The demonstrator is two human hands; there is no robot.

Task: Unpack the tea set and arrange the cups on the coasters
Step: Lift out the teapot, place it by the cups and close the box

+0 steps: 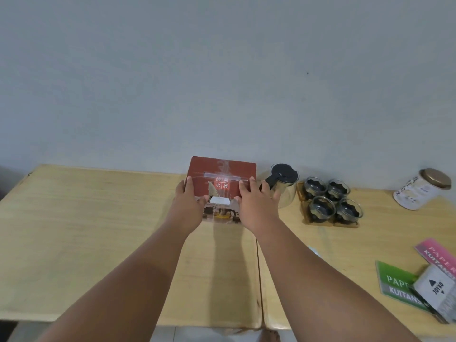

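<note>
Because the red box is clasped at both sides, left hand and right hand pressed flat, it is steadied mid-table. Right of it, four cups are already seated on coasters, beside the teapot.

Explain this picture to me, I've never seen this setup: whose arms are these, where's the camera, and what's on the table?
There is no machine: a person wears one wide-angle camera on the head, looking forward and down, so the arms are the person's own. The left hand and right hand grip the sides of a red box standing on the wooden table. Right of the box stands a glass teapot with a black lid. Beyond it four glass cups already sit on coasters. Further right are a jar and some booklets.
</note>
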